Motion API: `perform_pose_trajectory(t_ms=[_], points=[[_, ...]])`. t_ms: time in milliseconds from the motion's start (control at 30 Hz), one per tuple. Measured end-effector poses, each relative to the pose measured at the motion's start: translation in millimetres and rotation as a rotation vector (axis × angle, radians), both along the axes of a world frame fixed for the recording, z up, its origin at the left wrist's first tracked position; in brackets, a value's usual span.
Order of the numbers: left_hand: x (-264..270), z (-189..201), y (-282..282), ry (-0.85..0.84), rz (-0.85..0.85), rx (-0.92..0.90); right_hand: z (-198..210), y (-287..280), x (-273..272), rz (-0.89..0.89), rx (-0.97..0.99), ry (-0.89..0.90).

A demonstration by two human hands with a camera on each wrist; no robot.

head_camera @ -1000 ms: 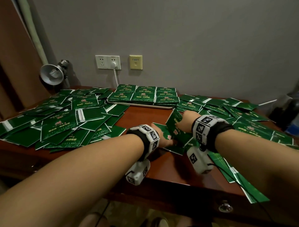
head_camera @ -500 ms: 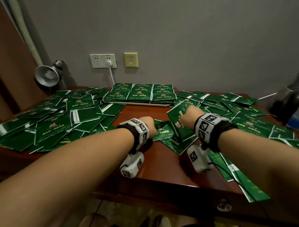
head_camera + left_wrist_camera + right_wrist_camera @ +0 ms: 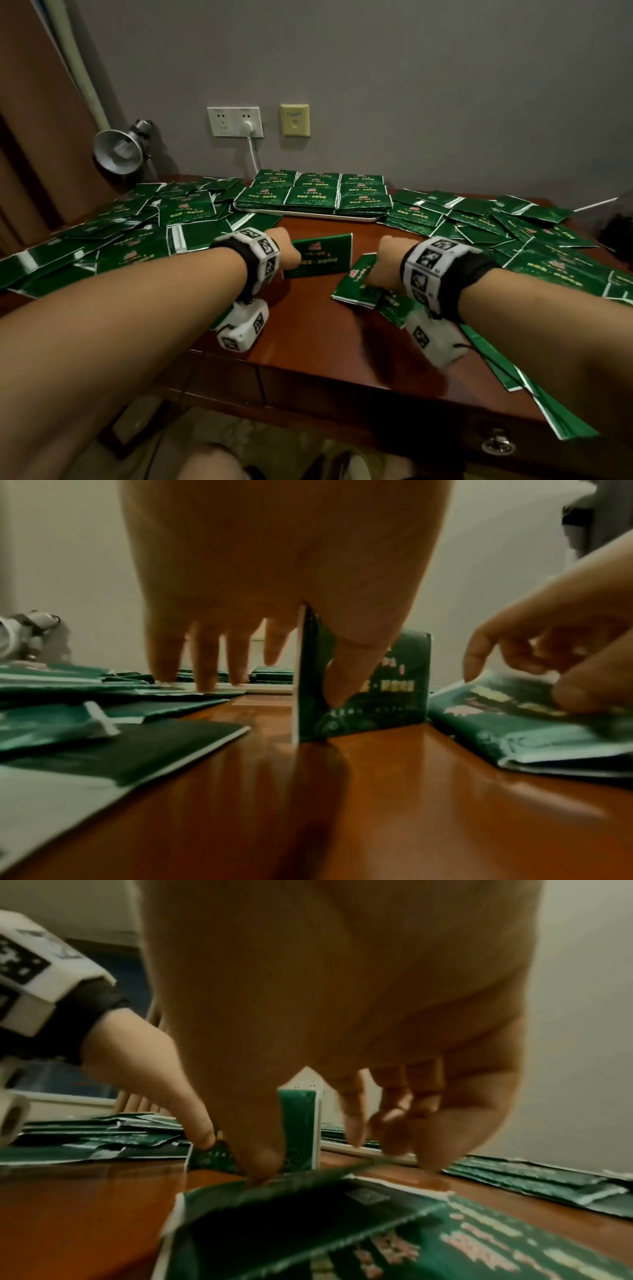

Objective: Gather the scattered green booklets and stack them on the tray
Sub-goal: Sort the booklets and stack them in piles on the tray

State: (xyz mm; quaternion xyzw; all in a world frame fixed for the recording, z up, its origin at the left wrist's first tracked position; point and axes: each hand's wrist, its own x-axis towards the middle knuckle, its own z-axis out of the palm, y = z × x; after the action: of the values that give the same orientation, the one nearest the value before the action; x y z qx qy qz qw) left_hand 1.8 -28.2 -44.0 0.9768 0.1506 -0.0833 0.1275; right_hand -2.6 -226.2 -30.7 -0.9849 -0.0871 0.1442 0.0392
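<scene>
Green booklets [image 3: 144,236] lie scattered over the wooden desk on the left and on the right [image 3: 534,240]. At the back stands a white tray [image 3: 308,216] with neat green stacks [image 3: 313,195]. My left hand [image 3: 291,255] [image 3: 301,691] grips a small bundle of booklets [image 3: 323,255] [image 3: 383,696] standing on its long edge on the desk, thumb in front, fingers behind. My right hand [image 3: 376,270] [image 3: 308,1156] pinches the raised edge of a flat booklet [image 3: 356,284] [image 3: 308,1185] just right of the bundle. The bundle [image 3: 301,1123] also shows in the right wrist view.
A silver desk lamp [image 3: 118,152] stands at the back left, under wall sockets [image 3: 235,121] with a white cord. Bare wood [image 3: 308,335] shows between my arms and the desk's front edge [image 3: 376,387]. Some booklets [image 3: 534,404] overhang that edge at the right.
The booklets my right hand held up are now in my left hand, stood on edge. My right hand has dropped to a flat booklet and lifts its edge.
</scene>
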Motion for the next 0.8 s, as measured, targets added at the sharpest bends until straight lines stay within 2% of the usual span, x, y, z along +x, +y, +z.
perform_pose_trajectory(t_ms=[67,133,233,333,467,600,800], points=[[4.2,-1.8,-2.2,-0.059,0.014,0.114,0.1,8.1,2.4,0.114,-0.206,-0.162],[9.5,0.0,-1.9,-0.112,0.043,0.148,-1.0,12.9,6.6,0.168,-0.258,-0.123],[19.5,3.7,-1.5,-0.121,0.003,0.07,-3.3,15.2,14.4,0.319,-0.391,-0.078],[29.0,-3.3,-1.4,-0.15,-0.012,0.123,-5.8,18.3,20.0,0.463,-0.45,-0.037],[47.3,-22.1,-0.3,-0.065,-0.182,0.163,-9.5,24.0,28.7,0.491,-0.542,-0.068],[56.3,-37.9,-2.6,-0.014,-0.272,0.177,-19.5,28.0,40.8,0.516,-0.509,-0.093],[62.1,-34.0,-2.6,-0.018,-0.296,0.16,-14.6,23.0,54.2,0.36,-0.193,-0.161]])
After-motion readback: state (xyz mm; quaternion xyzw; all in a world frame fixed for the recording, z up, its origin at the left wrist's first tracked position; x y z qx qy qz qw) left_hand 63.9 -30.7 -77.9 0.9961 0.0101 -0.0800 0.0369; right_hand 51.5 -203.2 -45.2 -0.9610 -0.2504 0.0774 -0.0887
